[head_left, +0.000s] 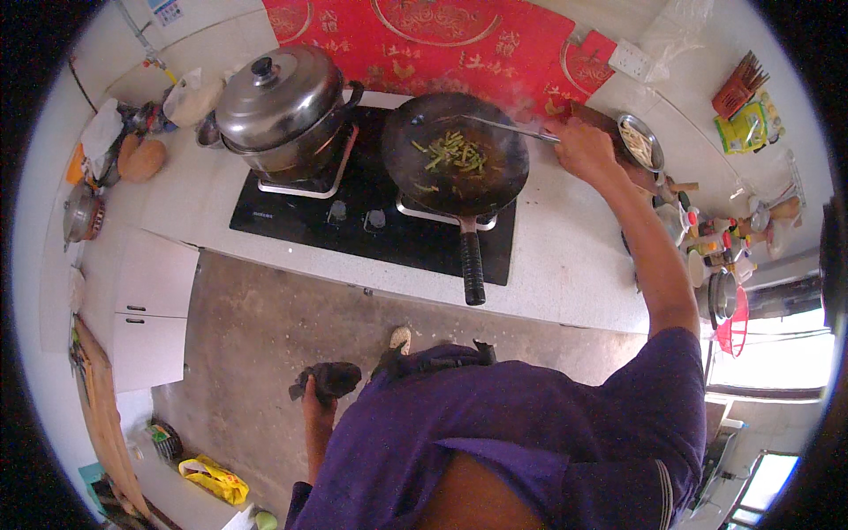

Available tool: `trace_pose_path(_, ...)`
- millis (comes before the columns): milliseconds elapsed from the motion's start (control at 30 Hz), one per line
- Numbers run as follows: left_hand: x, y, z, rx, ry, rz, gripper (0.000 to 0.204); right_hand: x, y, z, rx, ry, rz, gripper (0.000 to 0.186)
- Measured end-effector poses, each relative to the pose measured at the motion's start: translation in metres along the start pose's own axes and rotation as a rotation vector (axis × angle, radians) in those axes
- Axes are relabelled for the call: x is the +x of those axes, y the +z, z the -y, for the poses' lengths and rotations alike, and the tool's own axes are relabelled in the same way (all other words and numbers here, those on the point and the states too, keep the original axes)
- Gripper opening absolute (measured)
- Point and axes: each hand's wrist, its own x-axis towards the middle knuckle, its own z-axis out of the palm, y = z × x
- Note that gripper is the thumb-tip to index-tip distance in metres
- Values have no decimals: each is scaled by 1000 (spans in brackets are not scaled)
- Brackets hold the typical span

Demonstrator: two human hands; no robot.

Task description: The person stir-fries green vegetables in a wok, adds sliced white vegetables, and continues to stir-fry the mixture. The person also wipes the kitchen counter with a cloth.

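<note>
My right hand [579, 146] grips the handle of a metal utensil [521, 128] reaching into a black wok [411, 177], where chopped green vegetables [452, 153] lie and some steam rises. The wok sits on the right burner of the black gas stove [283, 221], its handle [473, 265] pointing toward me, untouched. Low at my left side, my left hand [316, 397] holds a dark bundle [331, 380], apparently cloth. A lidded steel pot [274, 102] stands on the left burner. A steel dish of pale sliced food [636, 141] is just beyond my right hand.
The white counter [570, 256] carries bottles and jars [707, 238] at right and bags [194, 97] and a small pot [84, 216] at left. A red patterned panel [450, 40] backs the stove. A red strainer [733, 322] hangs near the window. Wooden boards [106, 406] lean at lower left.
</note>
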Motion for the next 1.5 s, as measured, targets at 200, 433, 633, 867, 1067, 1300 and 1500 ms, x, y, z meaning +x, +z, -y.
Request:
trace_pose_path(200, -10, 16, -6, 89, -23, -55, 36, 3, 10, 33, 69, -134, -146, 40)
trace_pose_path(433, 11, 11, 2, 56, 50, 116, 37, -38, -12, 3, -68, -144, 2, 35)
trace_pose_path(633, 14, 27, -17, 97, -22, 127, 32, -76, -22, -16, 36, -160, 18, 33)
trace_pose_path(867, 26, 13, -29, 112, 5, 10, 34, -107, -53, 20, 200, -174, 405, 34)
trace_pose_path(1067, 31, 18, -35, 414, 295, 145, 40, -87, 16, 12, 134, -48, 223, 27)
trace_pose_path(1300, 31, 11, -49, 397, 256, 95, 35, -46, -11, 57, 102, 14, 109, 36)
trace_pose_path(1500, 47, 4, -56, 55, -45, 49, 33, -31, 3, 82, 16, 55, 37, 28)
